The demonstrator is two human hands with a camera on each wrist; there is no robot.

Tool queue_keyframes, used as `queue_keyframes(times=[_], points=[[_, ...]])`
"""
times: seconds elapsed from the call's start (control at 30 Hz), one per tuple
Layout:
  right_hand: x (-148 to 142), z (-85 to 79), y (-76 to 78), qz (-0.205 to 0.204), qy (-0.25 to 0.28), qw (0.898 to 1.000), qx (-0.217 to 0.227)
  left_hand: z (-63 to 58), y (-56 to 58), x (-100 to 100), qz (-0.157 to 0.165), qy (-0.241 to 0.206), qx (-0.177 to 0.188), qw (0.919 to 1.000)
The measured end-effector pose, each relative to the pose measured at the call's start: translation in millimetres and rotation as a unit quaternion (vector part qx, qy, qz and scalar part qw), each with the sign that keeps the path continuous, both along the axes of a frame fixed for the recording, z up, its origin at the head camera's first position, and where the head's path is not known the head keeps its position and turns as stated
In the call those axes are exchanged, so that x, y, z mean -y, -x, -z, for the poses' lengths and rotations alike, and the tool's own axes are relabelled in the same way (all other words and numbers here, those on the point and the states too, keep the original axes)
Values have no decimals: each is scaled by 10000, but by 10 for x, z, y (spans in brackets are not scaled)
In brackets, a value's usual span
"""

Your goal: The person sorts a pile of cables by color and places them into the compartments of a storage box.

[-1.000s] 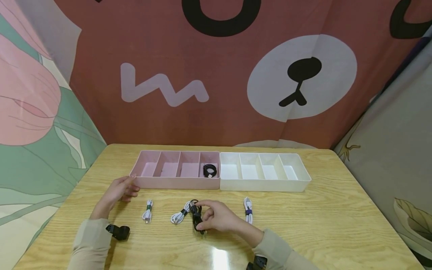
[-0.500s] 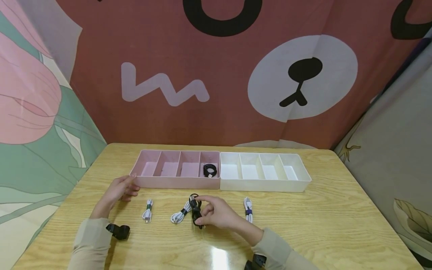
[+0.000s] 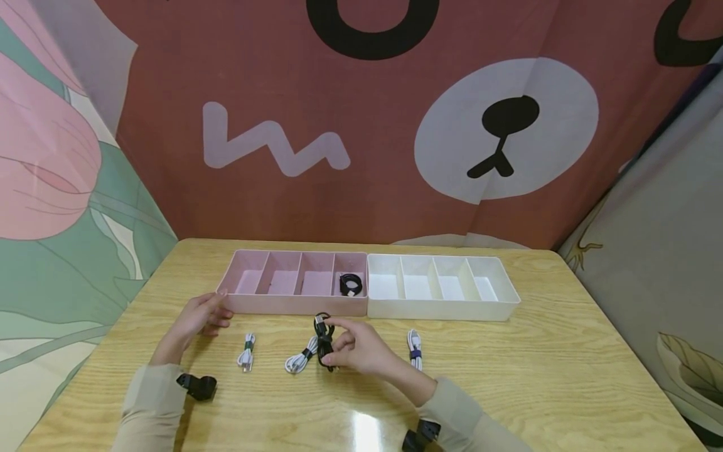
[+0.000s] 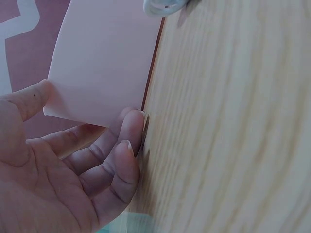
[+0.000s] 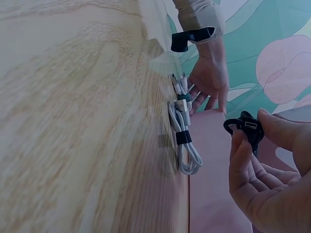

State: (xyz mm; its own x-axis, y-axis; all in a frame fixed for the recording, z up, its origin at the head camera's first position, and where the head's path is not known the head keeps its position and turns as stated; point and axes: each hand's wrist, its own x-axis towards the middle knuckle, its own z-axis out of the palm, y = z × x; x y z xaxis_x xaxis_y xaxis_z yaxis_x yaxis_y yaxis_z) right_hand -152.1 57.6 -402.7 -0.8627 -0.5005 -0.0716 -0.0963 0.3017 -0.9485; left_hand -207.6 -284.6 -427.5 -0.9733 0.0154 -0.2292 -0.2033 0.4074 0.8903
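Black cable bundle (image 3: 324, 343) has shifted toward the pink tray (image 3: 294, 305), pinched above the desk (image 3: 497, 383) by your right hand (image 3: 360, 346), long axis pointing trayward, your left hand (image 3: 198, 319) touching that tray's left corner, fingers relaxed.

Pink box (image 3: 294, 305) looks smooth plastic; tabletop (image 3: 542, 376), glossy wood.
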Motion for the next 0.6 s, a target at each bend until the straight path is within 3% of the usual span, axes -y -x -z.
queue_keyframes(times=[0.6], points=[[79, -14, 72, 191, 198, 9988, -404, -19, -9, -8, 6, 19, -4, 10000]])
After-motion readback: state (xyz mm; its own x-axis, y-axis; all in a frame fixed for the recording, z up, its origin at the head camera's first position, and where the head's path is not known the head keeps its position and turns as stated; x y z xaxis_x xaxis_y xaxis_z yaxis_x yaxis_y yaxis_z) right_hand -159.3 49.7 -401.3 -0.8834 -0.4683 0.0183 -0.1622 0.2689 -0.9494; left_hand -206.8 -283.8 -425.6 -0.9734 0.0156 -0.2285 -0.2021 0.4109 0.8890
